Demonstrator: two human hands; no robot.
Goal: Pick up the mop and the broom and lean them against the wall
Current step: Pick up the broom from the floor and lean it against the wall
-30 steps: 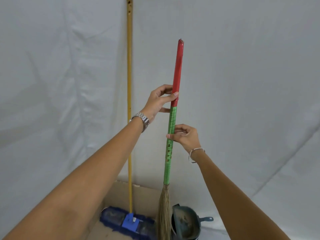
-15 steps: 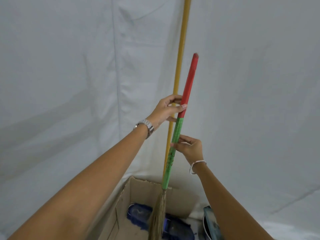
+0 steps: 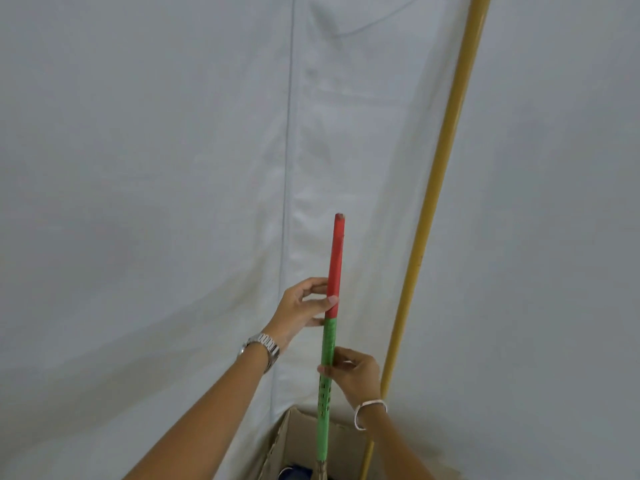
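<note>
My left hand (image 3: 304,304) and right hand (image 3: 356,374) pinch the broom (image 3: 330,341) mid-handle; it seems light, stiff, and probably slick.

Both hands' fingers (image 3: 330,301) pinch upright broom (image 3: 333,306); mop (image 3: 440,188) beside.

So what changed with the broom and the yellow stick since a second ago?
The view swung left and up: the yellow mop pole went from left of the broom handle to its right, and the dustpan dropped out of sight. Same grip: left hand above, right hand below.
</note>
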